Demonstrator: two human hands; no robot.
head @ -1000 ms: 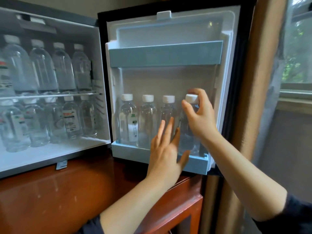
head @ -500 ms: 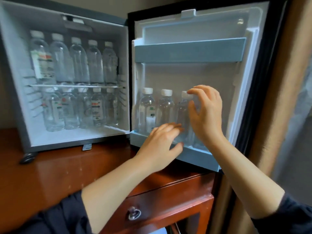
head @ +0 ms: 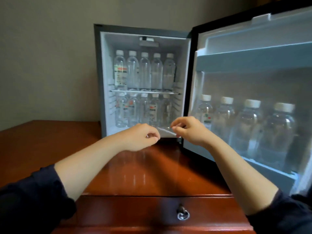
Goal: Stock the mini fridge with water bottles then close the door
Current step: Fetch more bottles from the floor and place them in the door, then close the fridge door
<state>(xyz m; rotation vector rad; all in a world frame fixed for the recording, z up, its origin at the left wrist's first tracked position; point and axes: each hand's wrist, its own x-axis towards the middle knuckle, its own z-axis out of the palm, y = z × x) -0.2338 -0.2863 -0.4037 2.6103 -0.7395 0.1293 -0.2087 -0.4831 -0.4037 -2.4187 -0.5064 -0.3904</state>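
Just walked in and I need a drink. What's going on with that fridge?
A person is stocking the small black mini fridge on the reddish wooden cabinet. Clear white-capped water bottles fill both inner shelves and the lower door rack. The left hand and right hand hover empty, and the door stands open.

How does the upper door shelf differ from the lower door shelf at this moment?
The upper door shelf holds no bottles in view; the lower door shelf carries four white-capped water bottles standing upright in a row. The upper sits near the door's top, the lower at its foot. Both are pale blue.
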